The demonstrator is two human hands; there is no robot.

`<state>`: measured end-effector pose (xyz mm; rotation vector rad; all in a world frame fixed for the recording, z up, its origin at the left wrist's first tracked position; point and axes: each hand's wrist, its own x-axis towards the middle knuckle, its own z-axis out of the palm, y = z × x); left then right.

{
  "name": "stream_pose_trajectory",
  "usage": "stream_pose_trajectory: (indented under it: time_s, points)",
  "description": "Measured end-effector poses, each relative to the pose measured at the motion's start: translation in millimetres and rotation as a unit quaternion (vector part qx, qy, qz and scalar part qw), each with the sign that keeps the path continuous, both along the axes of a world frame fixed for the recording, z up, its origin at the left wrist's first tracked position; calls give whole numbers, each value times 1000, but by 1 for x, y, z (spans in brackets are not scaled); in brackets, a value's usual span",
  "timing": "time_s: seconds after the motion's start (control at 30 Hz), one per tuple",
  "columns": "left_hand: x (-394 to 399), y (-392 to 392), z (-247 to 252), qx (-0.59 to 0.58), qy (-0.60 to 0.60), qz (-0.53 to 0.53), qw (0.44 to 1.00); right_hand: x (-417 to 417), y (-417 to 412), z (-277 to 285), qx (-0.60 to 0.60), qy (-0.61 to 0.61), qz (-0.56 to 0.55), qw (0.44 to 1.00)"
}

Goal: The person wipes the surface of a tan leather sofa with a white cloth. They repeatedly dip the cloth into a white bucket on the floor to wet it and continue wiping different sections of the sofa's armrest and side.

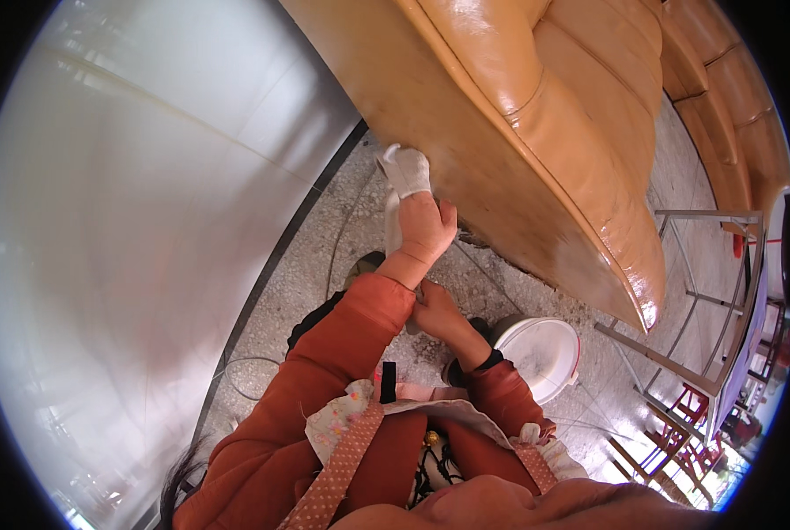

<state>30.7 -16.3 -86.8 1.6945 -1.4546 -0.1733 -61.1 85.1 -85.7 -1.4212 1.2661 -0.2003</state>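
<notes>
My left hand (424, 222) is closed around a white cloth (408, 171), whose bunched end sticks out beyond the fist. More of the cloth hangs down behind my left wrist. Nearer my body, my right hand (440, 310) grips a pale lower part that looks like the same cloth; my left forearm partly hides it. Just beyond both hands stands a tan leather sofa (474, 152), its flat side panel facing me and bearing dull, smeary patches. A white bucket (539, 358) with whitish contents stands on the floor beside my right forearm.
A glossy pale wall (136, 199) with a dark baseboard (269, 265) runs along my left. Speckled stone floor (342, 225) lies beneath. To the right are a metal-framed table (673, 358), red chairs (689, 404) and another tan sofa (732, 99). A thin cable (236, 361) loops by the wall.
</notes>
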Motion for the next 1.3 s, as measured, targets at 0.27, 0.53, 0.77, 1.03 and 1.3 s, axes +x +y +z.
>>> stream_pose_trajectory:
  time_s: [0.27, 0.53, 0.77, 1.03, 1.3]
  points:
    - [3, -18, -4, -57, 39, 21, 997, -1, 3, -9, -17, -17, -2, 1000]
    - [4, -11, -45, 127, 117, 18, 985, -1, -1, -11, -19, -20, 6, 1000]
    - [5, -29, 3, -124, 54, 81, 988, -8, 0, -2, 1, -9, -13, 1000]
    - [-4, -17, 4, 98, 220, 49, 969, -6, 1, -17, -26, -11, 5, 1000]
    - [-11, -7, -28, -28, 99, 29, 994, -6, 2, -24, 5, -49, -22, 999]
